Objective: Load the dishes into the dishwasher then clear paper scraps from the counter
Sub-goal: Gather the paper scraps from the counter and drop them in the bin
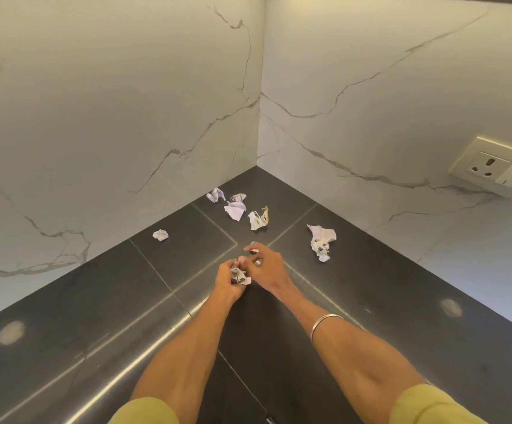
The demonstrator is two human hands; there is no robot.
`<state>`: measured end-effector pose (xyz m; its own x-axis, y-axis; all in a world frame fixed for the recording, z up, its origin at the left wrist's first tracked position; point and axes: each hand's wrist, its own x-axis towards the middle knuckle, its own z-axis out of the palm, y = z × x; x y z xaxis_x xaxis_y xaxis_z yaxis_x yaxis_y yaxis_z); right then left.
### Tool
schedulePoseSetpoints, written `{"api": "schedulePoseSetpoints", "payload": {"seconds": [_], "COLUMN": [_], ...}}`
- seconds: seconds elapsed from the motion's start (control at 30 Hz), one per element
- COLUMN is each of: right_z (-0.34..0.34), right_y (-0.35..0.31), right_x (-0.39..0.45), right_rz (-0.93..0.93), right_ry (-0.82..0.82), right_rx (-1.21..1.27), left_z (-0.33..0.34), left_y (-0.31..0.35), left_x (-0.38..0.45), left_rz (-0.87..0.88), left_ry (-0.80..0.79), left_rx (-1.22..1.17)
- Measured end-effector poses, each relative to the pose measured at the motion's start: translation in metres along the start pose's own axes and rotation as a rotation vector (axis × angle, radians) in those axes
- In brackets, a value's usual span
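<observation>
your left hand (228,278) clutches crumpled scrap (239,275); right hand (264,260) spread, reaching. six scraps left on tabletop (401,301); dishwasher unseen.

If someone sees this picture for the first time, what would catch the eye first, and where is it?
First the two hands meeting at the centre: the left hand clutches crumpled paper, and the right hand reaches beside it. Next, white paper scraps lie scattered on the dark counter toward the marble corner. A wall socket sits at far right.
</observation>
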<state>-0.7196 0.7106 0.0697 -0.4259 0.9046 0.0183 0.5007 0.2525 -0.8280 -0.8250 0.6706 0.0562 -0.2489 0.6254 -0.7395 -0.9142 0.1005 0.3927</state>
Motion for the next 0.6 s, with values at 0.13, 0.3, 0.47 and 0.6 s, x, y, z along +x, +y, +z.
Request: {"api": "schedulePoseSetpoints", "payload": {"seconds": [0.13, 0.3, 0.47, 0.6], "right_z": [-0.006, 0.0, 0.007, 0.005], "right_y": [0.009, 0.021, 0.026, 0.033], "right_x": [0.014, 0.035, 0.05, 0.048], "right_rz": [0.06, 0.06, 0.034, -0.011], "right_ry": [0.096, 0.086, -0.062, -0.002], "right_rx": [-0.085, -0.231, -0.392, -0.397], "left_z": [0.009, 0.014, 0.02, 0.017], "left_y": [0.0, -0.006, -0.01, -0.009], "left_x": [0.009, 0.018, 0.022, 0.021], "left_rz": [-0.014, 0.071, 0.125, 0.13], "left_ry": [0.004, 0.09, 0.143, 0.074], "left_rx": [-0.057, -0.099, -0.097, -0.087]}}
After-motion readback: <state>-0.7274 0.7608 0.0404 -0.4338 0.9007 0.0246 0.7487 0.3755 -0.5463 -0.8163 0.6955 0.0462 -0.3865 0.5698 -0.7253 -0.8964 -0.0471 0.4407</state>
